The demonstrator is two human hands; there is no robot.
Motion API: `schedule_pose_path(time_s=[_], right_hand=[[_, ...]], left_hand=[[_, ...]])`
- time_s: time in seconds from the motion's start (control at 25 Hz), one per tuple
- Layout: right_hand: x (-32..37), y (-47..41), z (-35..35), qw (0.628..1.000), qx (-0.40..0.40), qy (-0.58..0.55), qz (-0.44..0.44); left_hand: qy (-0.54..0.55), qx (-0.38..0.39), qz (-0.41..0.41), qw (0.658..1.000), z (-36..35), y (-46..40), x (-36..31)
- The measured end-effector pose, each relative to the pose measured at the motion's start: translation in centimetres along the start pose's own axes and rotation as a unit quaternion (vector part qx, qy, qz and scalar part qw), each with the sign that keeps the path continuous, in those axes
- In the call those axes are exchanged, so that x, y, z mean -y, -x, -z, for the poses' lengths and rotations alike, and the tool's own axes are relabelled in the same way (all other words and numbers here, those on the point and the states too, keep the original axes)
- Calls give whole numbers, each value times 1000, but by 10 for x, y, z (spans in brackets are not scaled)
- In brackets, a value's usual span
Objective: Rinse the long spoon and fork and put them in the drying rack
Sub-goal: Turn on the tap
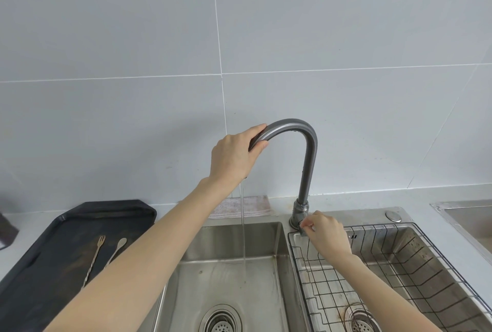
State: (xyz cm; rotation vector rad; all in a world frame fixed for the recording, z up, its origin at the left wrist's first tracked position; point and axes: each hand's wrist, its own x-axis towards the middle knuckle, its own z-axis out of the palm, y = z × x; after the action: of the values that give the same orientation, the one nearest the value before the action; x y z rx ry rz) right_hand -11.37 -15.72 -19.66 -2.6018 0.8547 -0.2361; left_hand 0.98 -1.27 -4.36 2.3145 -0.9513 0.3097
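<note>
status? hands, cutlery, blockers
Left hand grips faucet spout, right hand on faucet handle. Water running. Fork and spoon untouched on black tray. Drying rack unobstructed.

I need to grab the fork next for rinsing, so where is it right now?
The fork lies on the dark tray at the left of the head view, just left of the long spoon and left of the left sink basin.

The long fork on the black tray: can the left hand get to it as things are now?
Probably yes, once it lets go. The left hand grips the faucet spout. The fork lies uncovered on the black tray, beside the spoon, on that arm's own side.
</note>
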Motion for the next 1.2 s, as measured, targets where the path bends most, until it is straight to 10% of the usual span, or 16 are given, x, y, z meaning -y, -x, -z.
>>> schedule_pose_path(time_s=[0.68, 1.2], right_hand=[[10, 11, 11, 990, 20, 86, 112], [56, 47, -4, 978, 95, 153, 106]], left_hand=[[-32, 36, -37, 998, -1, 27, -1], [-193, 151, 102, 964, 11, 101, 74]])
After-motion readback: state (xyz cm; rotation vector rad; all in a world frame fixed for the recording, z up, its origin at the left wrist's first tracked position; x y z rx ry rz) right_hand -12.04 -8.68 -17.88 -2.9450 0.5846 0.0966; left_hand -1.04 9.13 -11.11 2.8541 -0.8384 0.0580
